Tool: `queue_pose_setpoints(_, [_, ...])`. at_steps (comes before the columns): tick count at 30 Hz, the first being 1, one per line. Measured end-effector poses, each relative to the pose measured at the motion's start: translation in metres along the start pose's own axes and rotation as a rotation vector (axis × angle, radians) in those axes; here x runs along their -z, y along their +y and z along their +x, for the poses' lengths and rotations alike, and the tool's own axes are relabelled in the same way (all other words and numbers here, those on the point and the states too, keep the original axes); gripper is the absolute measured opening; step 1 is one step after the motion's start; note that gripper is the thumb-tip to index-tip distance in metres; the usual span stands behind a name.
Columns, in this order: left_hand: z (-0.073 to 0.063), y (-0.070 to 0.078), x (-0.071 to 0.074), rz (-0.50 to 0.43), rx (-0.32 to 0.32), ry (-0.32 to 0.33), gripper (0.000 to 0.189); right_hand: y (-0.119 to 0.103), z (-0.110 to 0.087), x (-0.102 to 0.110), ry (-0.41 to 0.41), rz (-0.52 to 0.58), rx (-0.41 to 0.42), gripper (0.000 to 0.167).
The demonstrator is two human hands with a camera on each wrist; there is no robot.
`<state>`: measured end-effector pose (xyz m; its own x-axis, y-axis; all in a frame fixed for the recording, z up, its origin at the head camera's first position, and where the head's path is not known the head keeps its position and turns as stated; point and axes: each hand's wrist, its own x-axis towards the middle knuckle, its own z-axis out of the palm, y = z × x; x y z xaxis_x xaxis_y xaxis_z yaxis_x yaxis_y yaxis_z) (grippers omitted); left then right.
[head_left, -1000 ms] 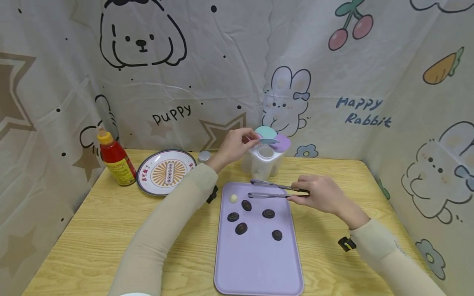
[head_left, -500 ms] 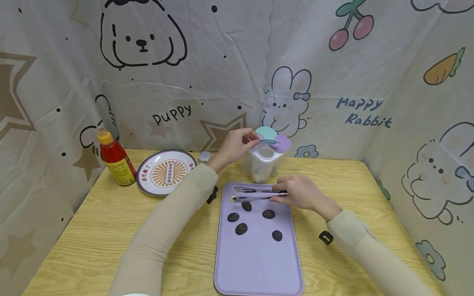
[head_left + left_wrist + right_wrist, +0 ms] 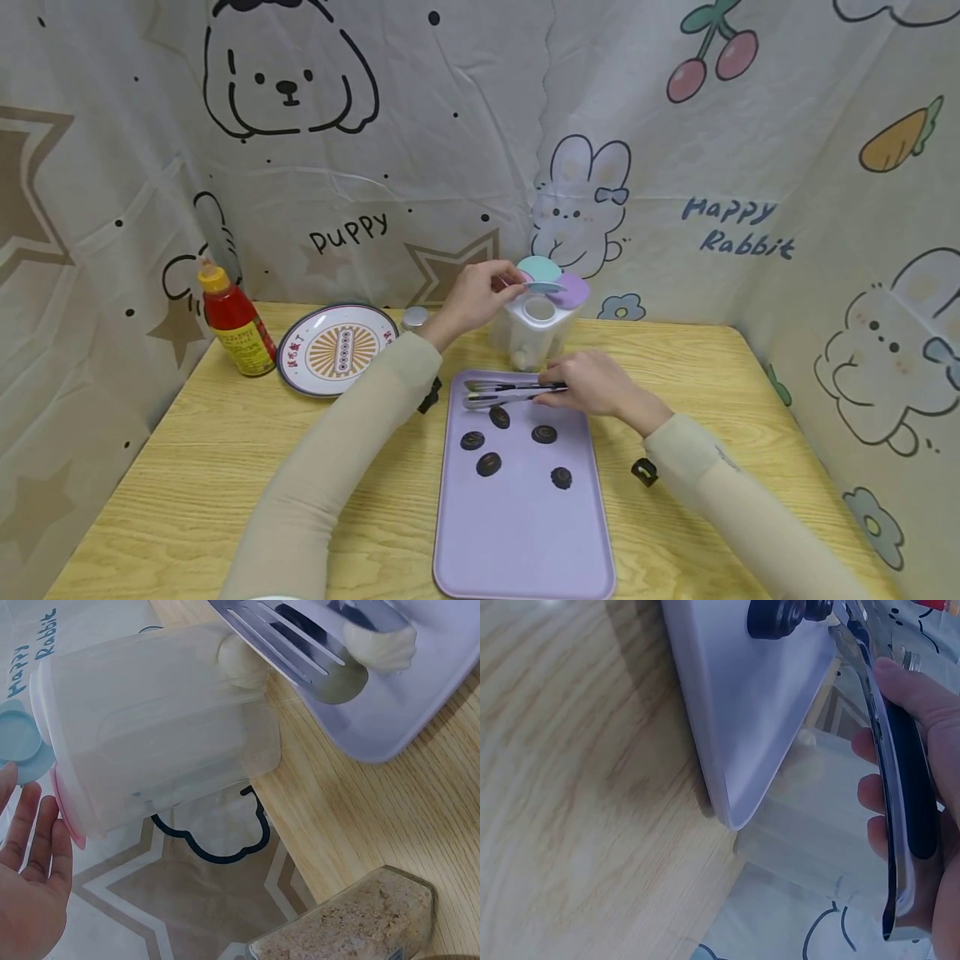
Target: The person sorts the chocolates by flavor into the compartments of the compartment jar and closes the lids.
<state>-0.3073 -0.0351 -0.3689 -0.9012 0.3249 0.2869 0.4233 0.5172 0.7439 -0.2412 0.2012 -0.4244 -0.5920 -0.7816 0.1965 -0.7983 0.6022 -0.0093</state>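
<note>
My left hand (image 3: 480, 296) pinches the raised light-blue lid (image 3: 21, 739) of a translucent sectioned container (image 3: 157, 720). One white piece (image 3: 244, 661) shows through the container's wall near the bottom. With my right hand (image 3: 596, 383) I grip metal tongs (image 3: 907, 780) by their black-padded handles. Their slotted ends reach over the far left corner of the lilac tray (image 3: 525, 542). Between those ends is a white swirled chocolate (image 3: 382, 649), mostly covered by the tongs in the head view. Several dark chocolates (image 3: 489, 464) lie on the tray close by.
A red sauce bottle (image 3: 240, 329) stands at the back left beside a patterned plate (image 3: 337, 350). Behind my left forearm is a jar (image 3: 352, 919) of brownish flakes. Printed cloth (image 3: 450, 167) hangs behind the wooden table (image 3: 172, 517).
My right hand has moved left with the tongs, bringing their ends from right of the white chocolate to around it, and they have closed together somewhat. My left hand keeps its place at the lid.
</note>
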Motion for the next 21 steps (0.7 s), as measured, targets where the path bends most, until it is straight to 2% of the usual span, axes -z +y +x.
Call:
queue_pose_setpoints(9, [-0.001,0.001,0.0,-0.004,0.007,-0.003,0.011,0.005,-0.003,0.0,0.004,0.006,-0.028,0.02])
queue_pose_setpoints(16, [-0.001,0.001,0.0,-0.009,0.009,0.001,0.011,0.014,-0.018,0.001,0.032,0.018,-0.035,0.021])
queue_pose_setpoints(21, [-0.001,0.002,0.0,-0.009,0.016,0.003,0.012,0.019,-0.031,0.004,0.045,0.025,-0.072,0.016])
